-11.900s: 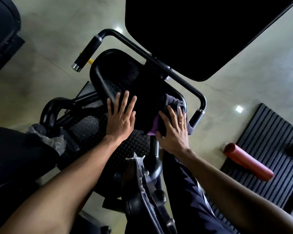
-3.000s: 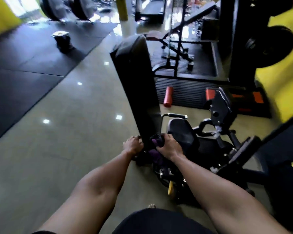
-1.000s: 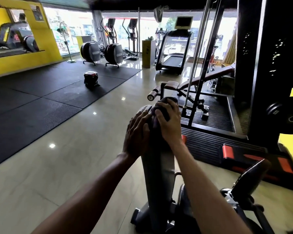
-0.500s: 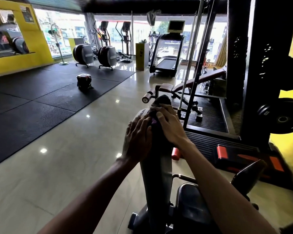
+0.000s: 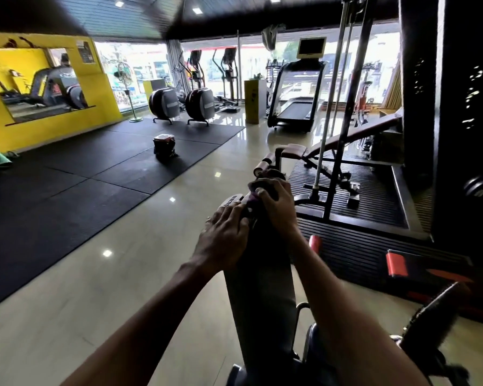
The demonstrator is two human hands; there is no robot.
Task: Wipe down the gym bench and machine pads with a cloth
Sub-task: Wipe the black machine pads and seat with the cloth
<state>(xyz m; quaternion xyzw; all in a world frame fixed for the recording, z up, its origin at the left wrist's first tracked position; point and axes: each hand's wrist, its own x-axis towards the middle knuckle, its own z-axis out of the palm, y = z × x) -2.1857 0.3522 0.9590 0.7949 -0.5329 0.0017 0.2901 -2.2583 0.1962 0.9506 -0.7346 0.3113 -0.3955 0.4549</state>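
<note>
The cloth [image 5: 252, 196] is bunched into a small wad, so only a little of it likely meets the pad [image 5: 260, 288]. A stroke down from here could leave streaks untouched. The pad's top edge is narrow and rounded. If the right hand [image 5: 276, 207] presses off-centre, the wad may slide over the far side and drop to the floor [image 5: 123, 288]. The pad's front face is turned away from view, so gaps there would be easy to miss. A hard push might also rock the upright pad, though I cannot tell how firmly it is fixed.

The right hand curls over the top of the pad and grips the cloth, with a purple fold showing just under its fingers. The left hand [image 5: 221, 240] sits just beside it, lower on the pad's left edge, fingers bent over that edge and holding the pad steady. It appears to touch the cloth's near end, but I cannot tell for sure. The bench [image 5: 354, 135] stands well apart, beyond both hands.
</note>
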